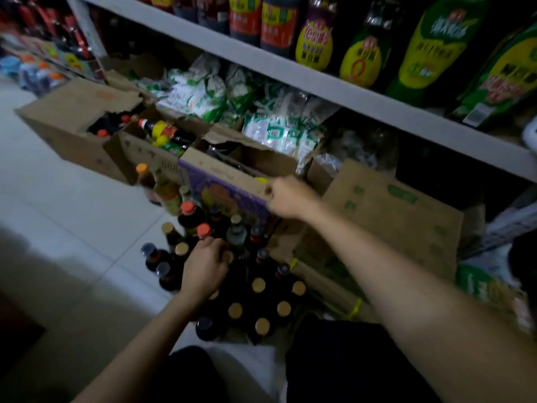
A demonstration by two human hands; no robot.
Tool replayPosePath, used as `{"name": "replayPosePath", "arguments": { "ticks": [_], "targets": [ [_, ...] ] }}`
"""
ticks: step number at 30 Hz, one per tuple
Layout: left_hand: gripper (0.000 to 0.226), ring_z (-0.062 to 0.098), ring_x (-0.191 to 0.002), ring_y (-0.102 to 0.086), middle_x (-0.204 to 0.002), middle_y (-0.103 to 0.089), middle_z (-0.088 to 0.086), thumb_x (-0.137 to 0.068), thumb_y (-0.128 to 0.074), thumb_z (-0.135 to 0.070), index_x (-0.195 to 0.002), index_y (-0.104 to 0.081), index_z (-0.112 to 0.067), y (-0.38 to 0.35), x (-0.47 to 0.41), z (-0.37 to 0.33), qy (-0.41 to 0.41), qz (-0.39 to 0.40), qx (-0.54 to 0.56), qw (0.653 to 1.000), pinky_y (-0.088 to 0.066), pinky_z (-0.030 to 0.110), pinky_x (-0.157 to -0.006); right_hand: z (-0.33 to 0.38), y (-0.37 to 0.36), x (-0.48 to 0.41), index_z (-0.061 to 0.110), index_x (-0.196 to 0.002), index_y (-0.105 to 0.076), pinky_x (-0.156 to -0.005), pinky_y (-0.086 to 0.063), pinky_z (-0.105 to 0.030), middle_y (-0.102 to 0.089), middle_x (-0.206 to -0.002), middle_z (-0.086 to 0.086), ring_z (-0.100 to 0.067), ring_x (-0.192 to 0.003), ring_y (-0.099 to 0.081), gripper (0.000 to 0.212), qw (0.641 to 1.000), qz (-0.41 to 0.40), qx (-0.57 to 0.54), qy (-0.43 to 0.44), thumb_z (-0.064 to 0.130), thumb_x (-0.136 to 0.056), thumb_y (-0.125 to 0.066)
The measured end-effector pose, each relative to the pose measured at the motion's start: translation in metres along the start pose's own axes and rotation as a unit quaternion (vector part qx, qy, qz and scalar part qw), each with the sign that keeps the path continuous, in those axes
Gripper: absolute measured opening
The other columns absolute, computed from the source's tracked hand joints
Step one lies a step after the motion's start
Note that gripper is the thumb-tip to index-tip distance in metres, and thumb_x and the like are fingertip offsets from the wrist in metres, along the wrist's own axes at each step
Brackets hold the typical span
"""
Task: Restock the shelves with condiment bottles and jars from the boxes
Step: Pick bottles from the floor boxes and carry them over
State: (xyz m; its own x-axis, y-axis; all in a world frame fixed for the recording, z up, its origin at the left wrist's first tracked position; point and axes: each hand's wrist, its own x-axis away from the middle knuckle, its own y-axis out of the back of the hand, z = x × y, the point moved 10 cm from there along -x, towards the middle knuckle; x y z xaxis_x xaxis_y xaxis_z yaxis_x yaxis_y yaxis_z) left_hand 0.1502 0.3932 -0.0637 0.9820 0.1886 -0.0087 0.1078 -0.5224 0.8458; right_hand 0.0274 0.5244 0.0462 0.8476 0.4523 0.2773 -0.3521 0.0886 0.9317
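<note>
Picking is judged under way: the left hand (205,266) is curled round a bottle (230,256) standing among others on the floor, while the purple box (223,193) is gripped at its edge by the right hand (286,197). A lift to the shelf (290,74) is called for next.

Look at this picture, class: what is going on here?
A person crouches by a store shelf. Their left hand grips the top of a bottle in a cluster standing on the floor, while the right hand holds the edge of the purple box. Open boxes behind hold more bottles; nothing is being lifted to the shelf yet.
</note>
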Motion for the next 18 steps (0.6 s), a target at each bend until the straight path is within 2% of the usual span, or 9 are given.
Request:
{"name": "replayPosePath", "arguments": {
  "ticks": [2, 5, 8, 10, 12, 18],
  "targets": [
    [0.015, 0.035, -0.091, -0.055, -0.094, -0.060, 0.011, -0.091, -0.053, -0.016, -0.096, -0.064, -0.008, -0.019, 0.030, 0.003, -0.016, 0.027, -0.039, 0.999, -0.046, 0.044, -0.073, 0.005, -0.086, 0.027, 0.010, -0.113, -0.067, -0.071, -0.048, -0.031, -0.067, -0.110, -0.016, -0.034, -0.102, -0.065, 0.030, 0.992, 0.123, 0.003, -0.006, 0.026, -0.088, -0.061],
    [0.027, 0.032, -0.100, -0.054, -0.107, -0.059, 0.009, -0.091, -0.052, -0.022, -0.113, -0.064, -0.012, -0.047, 0.060, 0.005, -0.018, 0.095, -0.089, 0.991, -0.045, 0.042, -0.081, 0.004, -0.184, 0.065, 0.016, -0.136, -0.050, -0.079, -0.049, -0.037, -0.059, -0.126, -0.013, -0.036, -0.112, -0.058, 0.048, 0.979, 0.202, 0.009, -0.030, 0.039, -0.094, -0.058],
    [0.042, 0.028, -0.116, -0.049, -0.123, -0.056, 0.005, -0.090, -0.051, -0.030, -0.130, -0.055, -0.018, -0.064, 0.074, 0.007, -0.019, 0.151, -0.127, 0.980, -0.041, 0.039, -0.090, 0.005, -0.219, 0.079, 0.018, -0.135, -0.040, -0.071, -0.043, -0.039, -0.059, -0.122, -0.015, -0.039, -0.111, -0.058, 0.046, 0.988, 0.152, 0.013, -0.040, 0.033, -0.095, -0.057],
    [0.046, 0.027, -0.124, -0.046, -0.129, -0.055, 0.004, -0.090, -0.052, -0.031, -0.135, -0.052, -0.020, -0.065, 0.074, 0.006, -0.030, 0.153, -0.132, 0.979, -0.038, 0.038, -0.099, 0.006, -0.215, 0.076, 0.017, -0.126, -0.042, -0.065, -0.042, -0.039, -0.063, -0.111, -0.015, -0.037, -0.104, -0.062, 0.034, 0.994, 0.096, 0.022, -0.041, 0.024, -0.096, -0.055],
    [0.048, 0.026, -0.128, -0.045, -0.131, -0.055, 0.005, -0.091, -0.053, -0.030, -0.137, -0.051, -0.020, -0.063, 0.072, 0.005, -0.034, 0.149, -0.113, 0.982, -0.036, 0.038, -0.104, 0.004, -0.210, 0.072, 0.017, -0.124, -0.047, -0.063, -0.042, -0.038, -0.065, -0.105, -0.014, -0.036, -0.098, -0.064, 0.030, 0.996, 0.078, 0.020, -0.046, 0.024, -0.096, -0.056],
    [0.049, 0.026, -0.127, -0.047, -0.134, -0.055, 0.008, -0.090, -0.056, -0.015, -0.138, -0.051, -0.016, -0.053, 0.047, 0.002, -0.020, 0.147, 0.025, 0.989, -0.042, 0.035, -0.100, 0.001, -0.178, 0.074, 0.020, -0.120, -0.049, -0.062, -0.045, -0.038, -0.062, -0.093, -0.009, -0.034, -0.088, -0.062, 0.026, 0.998, 0.051, 0.009, -0.036, 0.032, -0.098, -0.054]
  ]
}}
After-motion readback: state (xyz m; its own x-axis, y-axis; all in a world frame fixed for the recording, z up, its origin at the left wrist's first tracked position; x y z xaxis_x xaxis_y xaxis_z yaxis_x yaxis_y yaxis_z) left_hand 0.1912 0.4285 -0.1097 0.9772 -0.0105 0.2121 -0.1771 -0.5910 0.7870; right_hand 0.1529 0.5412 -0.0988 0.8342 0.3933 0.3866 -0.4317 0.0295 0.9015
